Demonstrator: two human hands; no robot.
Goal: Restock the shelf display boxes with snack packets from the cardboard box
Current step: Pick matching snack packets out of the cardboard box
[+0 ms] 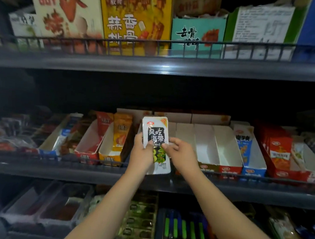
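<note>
A stack of white snack packets (156, 130) with black and green print stands upright in front of the middle shelf. My left hand (142, 152) grips it from the left side, and my right hand (180, 153) pinches its right edge with thumb and fingers. Behind the packets, a row of display boxes sits on the middle shelf. Two white-lined display boxes (207, 147) just right of my hands hold nothing visible. The cardboard supply box is not in view.
Left display boxes hold red (103, 124) and orange packets (121, 131); right ones hold blue (244, 145) and red packets (280, 151). A wire rail (242, 178) runs along the shelf front. Tall cartons (134, 17) fill the top shelf; more goods lie on the bottom shelf.
</note>
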